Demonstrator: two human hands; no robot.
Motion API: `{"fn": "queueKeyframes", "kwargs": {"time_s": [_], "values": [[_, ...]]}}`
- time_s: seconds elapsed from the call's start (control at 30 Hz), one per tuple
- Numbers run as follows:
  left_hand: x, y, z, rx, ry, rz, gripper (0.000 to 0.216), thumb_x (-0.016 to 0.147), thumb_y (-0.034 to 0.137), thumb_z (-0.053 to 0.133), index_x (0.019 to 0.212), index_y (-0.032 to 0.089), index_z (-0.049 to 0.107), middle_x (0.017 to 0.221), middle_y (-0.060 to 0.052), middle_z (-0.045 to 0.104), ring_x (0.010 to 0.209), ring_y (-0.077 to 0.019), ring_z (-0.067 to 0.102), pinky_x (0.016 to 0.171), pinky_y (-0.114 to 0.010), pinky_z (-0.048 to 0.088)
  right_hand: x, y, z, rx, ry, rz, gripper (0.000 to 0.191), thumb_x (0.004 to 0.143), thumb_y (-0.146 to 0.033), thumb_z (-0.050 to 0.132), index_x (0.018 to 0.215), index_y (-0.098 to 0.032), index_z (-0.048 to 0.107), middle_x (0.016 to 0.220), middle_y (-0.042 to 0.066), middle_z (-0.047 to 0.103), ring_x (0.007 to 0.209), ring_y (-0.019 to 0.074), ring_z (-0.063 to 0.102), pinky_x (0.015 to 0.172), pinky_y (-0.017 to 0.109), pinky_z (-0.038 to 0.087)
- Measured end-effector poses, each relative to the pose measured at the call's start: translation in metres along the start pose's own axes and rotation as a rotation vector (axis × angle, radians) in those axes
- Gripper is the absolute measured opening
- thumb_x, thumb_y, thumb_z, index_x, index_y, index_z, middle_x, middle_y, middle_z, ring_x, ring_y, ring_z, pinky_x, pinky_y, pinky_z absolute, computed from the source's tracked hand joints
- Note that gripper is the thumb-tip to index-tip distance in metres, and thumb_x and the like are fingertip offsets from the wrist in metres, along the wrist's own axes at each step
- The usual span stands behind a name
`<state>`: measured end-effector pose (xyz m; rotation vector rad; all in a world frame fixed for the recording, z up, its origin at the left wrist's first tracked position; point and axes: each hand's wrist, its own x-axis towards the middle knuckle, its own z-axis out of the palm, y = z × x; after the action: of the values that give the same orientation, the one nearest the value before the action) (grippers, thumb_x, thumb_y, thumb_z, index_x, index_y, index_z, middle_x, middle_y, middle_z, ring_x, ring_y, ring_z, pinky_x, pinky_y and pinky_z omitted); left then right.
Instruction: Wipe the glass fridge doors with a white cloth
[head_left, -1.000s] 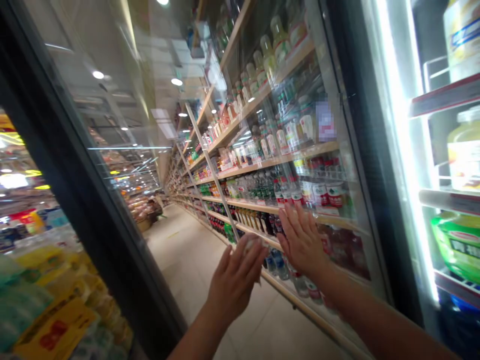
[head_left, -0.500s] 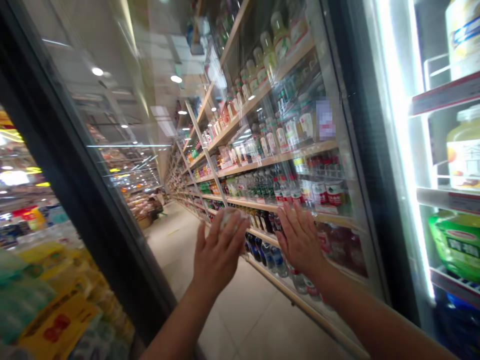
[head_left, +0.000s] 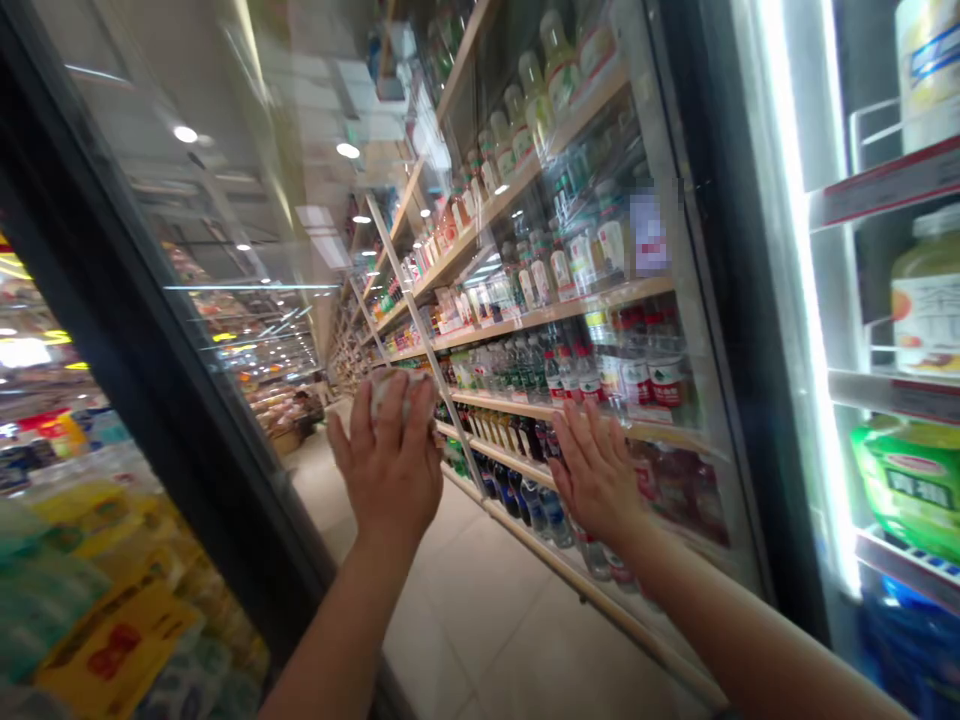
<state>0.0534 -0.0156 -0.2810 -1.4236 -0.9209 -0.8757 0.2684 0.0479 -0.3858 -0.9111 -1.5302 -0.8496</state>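
My left hand presses a crumpled pale cloth flat against the glass door; part of the cloth shows past the fingertips. To its right, my right hand lies on the same pane with fingers stretched out and nothing held. The door stands swung out in a dark frame. Mirrored or seen through the pane are shelves of bottled drinks; which of the two I cannot tell for all of them.
At the right edge is a lit cooler with a shelf rail, a juice bottle and a green-labelled bottle. Left of the door frame, yellow packs and a yellow price sign are stacked low. Pale floor tiles show below.
My left hand has slid left across the glass with the cloth, away from my right hand. My right hand has stayed at about the same spot.
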Motion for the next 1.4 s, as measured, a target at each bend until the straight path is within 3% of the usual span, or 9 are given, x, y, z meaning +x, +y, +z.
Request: {"fn": "queueKeyframes", "kwargs": {"time_s": [0.07,0.17,0.4,0.6,0.8,0.97,1.2,1.27,1.4], "values": [[-0.019,0.014,0.0,-0.064,-0.041,0.056,0.061,0.092,0.02,0.057,0.151,0.026,0.043,0.152,-0.01,0.047,0.153,-0.0313,0.02,0.124,-0.056,0.014,0.0,-0.001,0.0,0.0,-0.001,0.006,0.071,0.1,-0.031,0.051,0.161,-0.015,0.018,0.159,0.012,0.041,0.156,0.0291,0.018,0.124,0.052,0.023],[-0.047,0.03,0.0,-0.178,-0.179,0.349,0.056,0.094,0.021,0.054,0.149,0.031,0.045,0.148,-0.003,0.053,0.151,-0.0249,0.026,0.127,-0.049,0.011,0.0,-0.001,0.0,0.008,0.006,0.008,0.071,0.1,-0.031,0.051,0.161,-0.015,0.017,0.159,0.012,0.041,0.156,0.0284,0.018,0.124,0.051,0.023],[-0.044,-0.01,-0.01,0.02,-0.042,0.014,0.065,0.091,0.018,0.059,0.152,0.029,0.04,0.153,-0.01,0.046,0.151,-0.0303,0.025,0.125,-0.057,0.014,-0.002,0.001,0.001,0.019,-0.007,0.004,0.072,0.1,-0.03,0.049,0.161,-0.016,0.014,0.16,0.012,0.039,0.155,0.0303,0.019,0.123,0.054,0.025],[-0.087,-0.013,-0.015,-0.163,-0.2,0.364,0.065,0.091,0.018,0.055,0.151,0.037,0.039,0.144,0.0,0.057,0.15,-0.0194,0.028,0.129,-0.044,0.01,-0.002,0.0,0.001,0.024,0.007,0.006,0.072,0.1,-0.03,0.049,0.161,-0.016,0.014,0.159,0.012,0.041,0.155,0.0297,0.02,0.123,0.053,0.025],[-0.071,-0.04,-0.022,0.042,-0.055,0.029,0.072,0.087,0.015,0.063,0.153,0.028,0.038,0.153,-0.012,0.046,0.151,-0.0302,0.025,0.125,-0.056,0.018,-0.002,-0.001,-0.001,0.013,0.005,0.015,0.071,0.1,-0.03,0.05,0.161,-0.015,0.016,0.158,0.013,0.042,0.156,0.0288,0.017,0.123,0.052,0.023],[-0.087,-0.012,-0.017,-0.16,-0.181,0.3,0.064,0.091,0.016,0.055,0.151,0.032,0.04,0.147,-0.003,0.054,0.152,-0.0232,0.024,0.128,-0.049,0.013,-0.003,-0.001,0.0,0.019,-0.013,0.013,0.071,0.1,-0.03,0.05,0.161,-0.016,0.015,0.16,0.013,0.04,0.155,0.0293,0.018,0.123,0.053,0.024],[-0.002,-0.023,-0.01,0.034,-0.042,-0.013,0.064,0.093,0.023,0.059,0.153,0.03,0.038,0.157,-0.007,0.042,0.152,-0.0306,0.024,0.125,-0.056,0.01,-0.003,-0.001,0.001,0.004,0.013,0.014,0.071,0.1,-0.029,0.05,0.161,-0.015,0.016,0.157,0.014,0.044,0.155,0.0282,0.019,0.124,0.051,0.022],[-0.002,-0.008,-0.005,-0.021,-0.066,0.045,0.063,0.094,0.024,0.057,0.153,0.028,0.037,0.158,-0.007,0.039,0.153,-0.0309,0.02,0.125,-0.056,0.012,-0.003,-0.001,0.0,0.003,0.006,0.012,0.07,0.1,-0.029,0.05,0.161,-0.015,0.017,0.157,0.014,0.044,0.155,0.0285,0.019,0.123,0.051,0.023],[-0.02,0.014,-0.001,-0.161,-0.208,0.438,0.056,0.097,0.022,0.049,0.152,0.027,0.04,0.156,-0.001,0.044,0.153,-0.0242,0.022,0.127,-0.049,0.008,-0.003,-0.001,0.0,0.002,0.0,0.005,0.071,0.101,-0.029,0.05,0.161,-0.015,0.016,0.157,0.014,0.043,0.155,0.029,0.021,0.123,0.051,0.024]]}}
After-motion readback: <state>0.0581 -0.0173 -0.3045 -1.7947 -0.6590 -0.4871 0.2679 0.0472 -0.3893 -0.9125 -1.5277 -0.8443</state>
